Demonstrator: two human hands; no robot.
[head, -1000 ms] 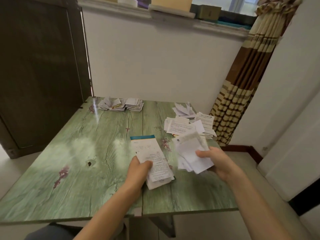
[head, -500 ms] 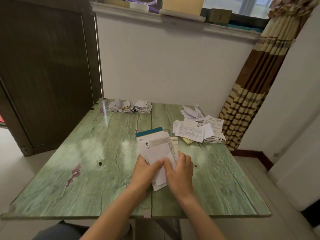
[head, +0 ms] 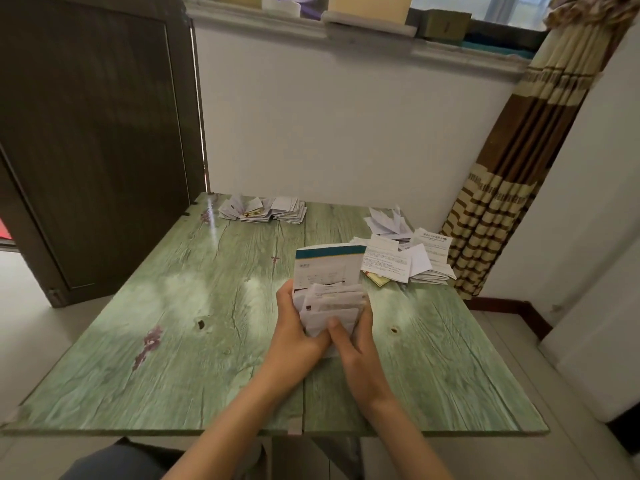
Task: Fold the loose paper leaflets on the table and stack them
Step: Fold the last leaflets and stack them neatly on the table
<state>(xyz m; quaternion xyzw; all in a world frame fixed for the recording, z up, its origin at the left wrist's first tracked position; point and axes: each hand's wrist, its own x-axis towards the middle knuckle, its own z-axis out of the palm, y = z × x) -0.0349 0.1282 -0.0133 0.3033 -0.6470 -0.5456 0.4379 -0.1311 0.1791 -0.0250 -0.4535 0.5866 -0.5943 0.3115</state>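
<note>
Both of my hands are on one bundle of leaflets (head: 329, 282), held over the middle of the green wood-grain table (head: 173, 341), slightly toward 1 o'clock from its centre. My left hand (head: 298, 330) grips the bundle's left edge and my right hand (head: 356, 344) grips its right edge and lower corner. The fingers (head: 365, 315) of the right hand are curled round the far side, and the right thumb is pressed on the front sheet. The two hands touch each other at the bundle's lower edge. The bundle stands tilted, top edge away from me. The tallest sheet, at the back, has a teal band across its top, and shorter white printed sheets are fanned unevenly in front of it. I cannot tell whether the bottom edge rests on the table, as my hands cover it. A stack of folded leaflets (head: 265, 210) lies in a short row at 11 o'clock, against the far edge of the table. A loose pile of leaflets (head: 405, 258), unfolded and overlapping, lies at 2 o'clock, just beyond and to the right of the bundle. A dark door (head: 86, 133) stands off the table at 10 o'clock. A striped brown and cream curtain (head: 502, 202) hangs at 2 o'clock. A white wall (head: 346, 133) under a window sill (head: 346, 32) runs across 12 o'clock.
</note>
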